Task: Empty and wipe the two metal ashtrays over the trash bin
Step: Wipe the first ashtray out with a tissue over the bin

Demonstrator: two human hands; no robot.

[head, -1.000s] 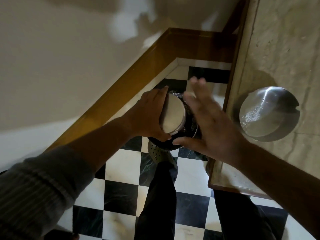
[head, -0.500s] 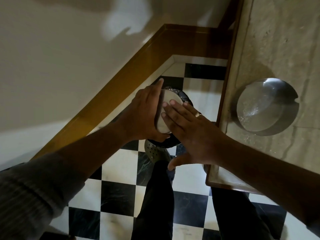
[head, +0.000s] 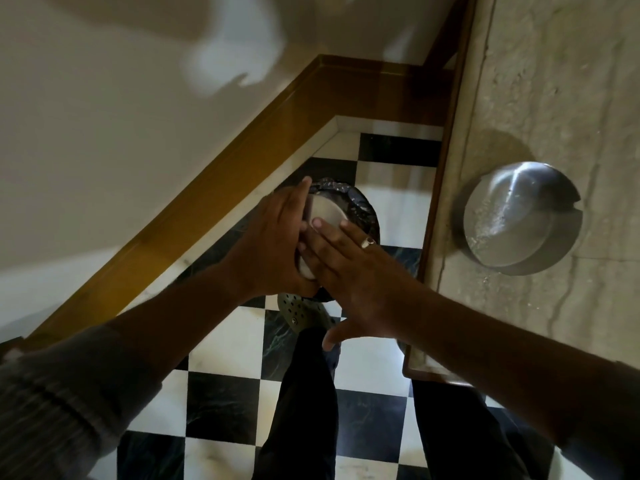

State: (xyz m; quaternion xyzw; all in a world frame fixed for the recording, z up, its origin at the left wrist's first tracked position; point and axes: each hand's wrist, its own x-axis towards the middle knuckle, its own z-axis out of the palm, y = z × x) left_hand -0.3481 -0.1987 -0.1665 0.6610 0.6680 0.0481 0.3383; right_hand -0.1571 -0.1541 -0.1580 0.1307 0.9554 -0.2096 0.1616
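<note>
My left hand (head: 268,245) grips a round metal ashtray (head: 325,211), tipped on its side with its flat base facing me, right above the trash bin (head: 363,209) lined with a black bag. My right hand (head: 346,268), wearing a ring, lies flat with spread fingers against the ashtray's base. A second metal ashtray (head: 523,218) stands upright on the stone counter (head: 554,98) to the right, with pale ash inside it.
The bin stands in a floor corner bounded by a wooden skirting board (head: 242,161) and the counter's wooden edge (head: 446,161). My legs in dark trousers and a perforated shoe (head: 304,311) stand on the black-and-white chequered floor (head: 225,403).
My right hand moved left from beside the ashtray and pressed flat onto its base. The left hand keeps holding the tipped ashtray over the bin.
</note>
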